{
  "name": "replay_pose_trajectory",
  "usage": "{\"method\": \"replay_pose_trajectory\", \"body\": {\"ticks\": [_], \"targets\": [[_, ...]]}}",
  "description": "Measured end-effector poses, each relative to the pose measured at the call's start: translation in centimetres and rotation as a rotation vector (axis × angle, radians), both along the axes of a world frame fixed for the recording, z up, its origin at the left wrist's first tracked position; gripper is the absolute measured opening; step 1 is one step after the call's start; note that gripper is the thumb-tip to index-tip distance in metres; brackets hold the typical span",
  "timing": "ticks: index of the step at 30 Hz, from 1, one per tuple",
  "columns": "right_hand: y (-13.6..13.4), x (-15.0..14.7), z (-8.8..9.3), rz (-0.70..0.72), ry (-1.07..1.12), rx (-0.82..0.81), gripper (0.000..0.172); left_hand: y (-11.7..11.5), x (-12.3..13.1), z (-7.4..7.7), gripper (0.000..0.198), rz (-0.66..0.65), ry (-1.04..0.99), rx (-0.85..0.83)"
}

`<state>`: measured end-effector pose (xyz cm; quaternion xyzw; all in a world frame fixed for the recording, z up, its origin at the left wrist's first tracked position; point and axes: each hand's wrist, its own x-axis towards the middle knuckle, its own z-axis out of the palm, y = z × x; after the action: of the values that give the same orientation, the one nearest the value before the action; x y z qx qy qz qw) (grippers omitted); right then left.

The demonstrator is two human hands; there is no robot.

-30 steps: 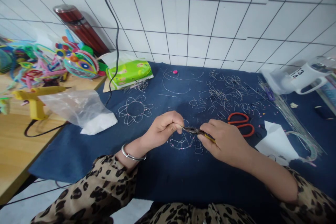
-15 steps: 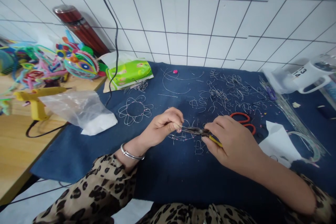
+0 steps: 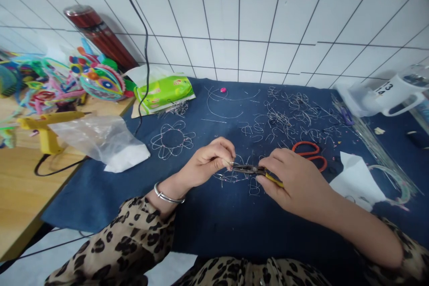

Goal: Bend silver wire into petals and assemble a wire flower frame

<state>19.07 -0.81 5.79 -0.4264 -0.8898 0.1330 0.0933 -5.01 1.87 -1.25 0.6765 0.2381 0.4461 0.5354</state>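
Observation:
My left hand (image 3: 211, 160) pinches a thin wire between thumb and fingers; only a small bit of it shows at the fingertips. In my right hand (image 3: 291, 178) are pliers (image 3: 248, 168) with dark jaws and yellow handles, pointing left. The tips of the jaws meet the wire at my left fingertips. Under the pliers a wire shape with small pink spots (image 3: 231, 178) lies on the blue cloth (image 3: 201, 228), partly hidden by my hands and the tool. To the left lies a flower-shaped wire ring (image 3: 173, 139) made of loops.
Loose bent wires (image 3: 281, 116) are scattered at the back right, near red-handled scissors (image 3: 311, 154) and white paper (image 3: 357, 178). A white mug (image 3: 398, 94) stands far right. Leftward are a green tissue pack (image 3: 166, 93), plastic bag (image 3: 103, 138) and yellow glue gun (image 3: 50, 132).
Hardly anything differs. The pliers and my right hand have shifted slightly left, and the camera's view has moved a little.

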Motion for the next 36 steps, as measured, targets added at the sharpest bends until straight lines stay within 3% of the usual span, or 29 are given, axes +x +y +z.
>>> {"method": "replay_pose_trajectory", "body": {"ticks": [15, 36], "targets": [[0.1, -0.3, -0.3, 0.037, -0.084, -0.115, 0.022, 0.0, -0.2, 0.5, 0.010, 0.002, 0.046, 0.067], [-0.3, -1.0, -1.1, 0.020, -0.121, -0.094, 0.020, 0.1, -0.4, 1.3, 0.010, -0.007, 0.115, 0.173]]}}
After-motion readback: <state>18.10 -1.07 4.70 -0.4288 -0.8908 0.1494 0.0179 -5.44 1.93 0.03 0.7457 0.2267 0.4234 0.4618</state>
